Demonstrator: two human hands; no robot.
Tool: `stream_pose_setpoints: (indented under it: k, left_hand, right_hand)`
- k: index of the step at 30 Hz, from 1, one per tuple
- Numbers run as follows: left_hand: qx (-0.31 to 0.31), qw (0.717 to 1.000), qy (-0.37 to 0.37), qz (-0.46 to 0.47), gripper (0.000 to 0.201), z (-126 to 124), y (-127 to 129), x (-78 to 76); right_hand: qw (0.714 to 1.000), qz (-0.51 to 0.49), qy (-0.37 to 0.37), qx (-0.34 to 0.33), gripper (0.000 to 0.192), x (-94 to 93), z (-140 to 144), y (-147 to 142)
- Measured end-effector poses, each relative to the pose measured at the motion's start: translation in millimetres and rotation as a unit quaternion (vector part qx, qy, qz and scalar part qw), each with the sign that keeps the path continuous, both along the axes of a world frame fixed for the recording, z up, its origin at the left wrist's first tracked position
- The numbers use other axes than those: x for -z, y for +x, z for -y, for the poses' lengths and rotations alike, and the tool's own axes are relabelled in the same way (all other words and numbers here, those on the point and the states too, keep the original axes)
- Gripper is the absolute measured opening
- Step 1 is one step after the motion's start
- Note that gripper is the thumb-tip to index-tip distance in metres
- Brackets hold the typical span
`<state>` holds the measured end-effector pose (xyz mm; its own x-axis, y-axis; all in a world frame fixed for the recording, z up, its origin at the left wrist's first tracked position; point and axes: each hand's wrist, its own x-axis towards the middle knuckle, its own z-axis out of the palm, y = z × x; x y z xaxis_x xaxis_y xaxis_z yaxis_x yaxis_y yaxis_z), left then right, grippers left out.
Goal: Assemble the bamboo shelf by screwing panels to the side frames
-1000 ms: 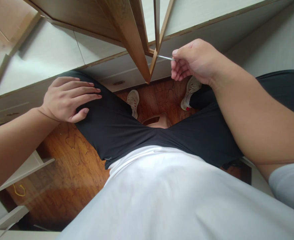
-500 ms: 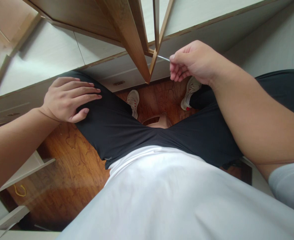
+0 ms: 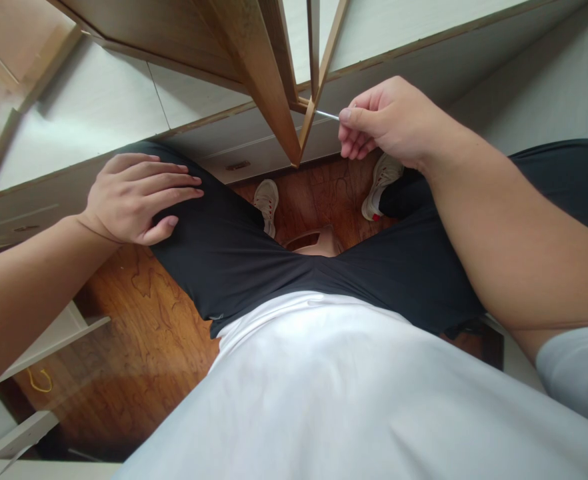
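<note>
My right hand (image 3: 374, 123) is closed in a pinch around a thin metal rod (image 3: 327, 115). The rod's far end meets the narrow edge strip of a wooden frame (image 3: 307, 130), near its lower corner. My fingers hide the near end, so its full shape does not show. Slanting wooden bars (image 3: 254, 73) make up this frame, which juts toward me over the ledge. Palm down, my left hand (image 3: 137, 197) rests on my left thigh with its fingers stretched out and nothing in them.
A pale ledge (image 3: 109, 87) with drawer fronts (image 3: 234, 143) below it runs across in front of my knees. Brown wood flooring (image 3: 149, 327) lies below. A tan seat part (image 3: 319, 241) shows between my legs. At lower left are white shelf boards (image 3: 59, 343) and a yellow loop (image 3: 41, 380).
My right hand has turned very slightly at the wrist, its knuckles a touch higher, still pinching the rod. My left hand and the wooden frame have stayed in place.
</note>
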<state>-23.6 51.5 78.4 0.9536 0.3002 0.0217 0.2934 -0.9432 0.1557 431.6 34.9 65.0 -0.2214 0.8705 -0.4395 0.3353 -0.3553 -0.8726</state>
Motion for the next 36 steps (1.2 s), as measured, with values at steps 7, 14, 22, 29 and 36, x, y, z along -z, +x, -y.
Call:
stream_pose_setpoints:
  k: [7,14,22,29,36]
  left_hand:
    - [-0.004,1.0,-0.006,-0.01,0.055,0.1,-2.1,0.5]
    - [-0.005,1.0,-0.002,-0.01,0.054,1.1,-0.4,-1.0]
    - [-0.007,1.0,-0.004,-0.013,0.055,1.3,-0.8,-1.0]
    - [-0.005,1.0,-0.002,-0.015,0.058,-0.2,-1.7,-0.1]
    - [-0.004,1.0,-0.002,-0.015,0.057,0.3,-0.2,-1.5]
  right_hand:
    - [0.999,0.008,0.035,-0.013,0.033,4.7,-1.0,1.8]
    - [0.998,0.011,0.057,-0.015,0.032,4.6,-0.3,3.0]
    - [0.998,0.015,0.059,-0.014,0.031,3.7,0.1,2.6]
    - [0.997,0.022,0.066,-0.015,0.03,0.8,1.6,2.3]
    - [0.997,0.031,0.073,-0.019,0.029,1.8,1.5,2.9]
